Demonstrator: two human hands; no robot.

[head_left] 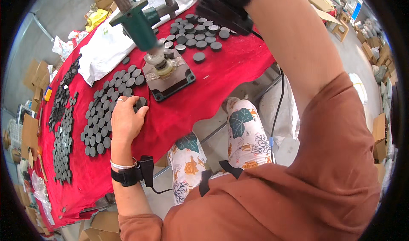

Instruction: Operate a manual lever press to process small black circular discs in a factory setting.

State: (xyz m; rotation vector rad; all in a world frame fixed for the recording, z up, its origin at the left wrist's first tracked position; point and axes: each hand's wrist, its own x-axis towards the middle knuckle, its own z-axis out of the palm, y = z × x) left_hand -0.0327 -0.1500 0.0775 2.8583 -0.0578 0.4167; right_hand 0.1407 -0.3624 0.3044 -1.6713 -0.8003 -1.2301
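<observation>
My left hand [129, 118] is at the near edge of a group of dark grey round caps [101, 113], its thumb and fingers closed around one cap [140, 103]. Just beyond it stands a green hand press [140, 27] on a dark metal base [169, 86]. Under its ram sits a pale, plastic-wrapped fixture [164, 68] with a dark round piece at its middle. My right arm reaches up past the top edge. Its wrist carries a black strap and a black box [223, 13], while the right hand itself is out of the picture.
More caps [200, 32] lie behind the press, and smaller dark pieces [64, 100] spread along the far left. A white sheet [106, 53] covers part of the red tablecloth [183, 113]. A black cable [279, 108] hangs beside my knee. Cardboard boxes [38, 74] surround the table.
</observation>
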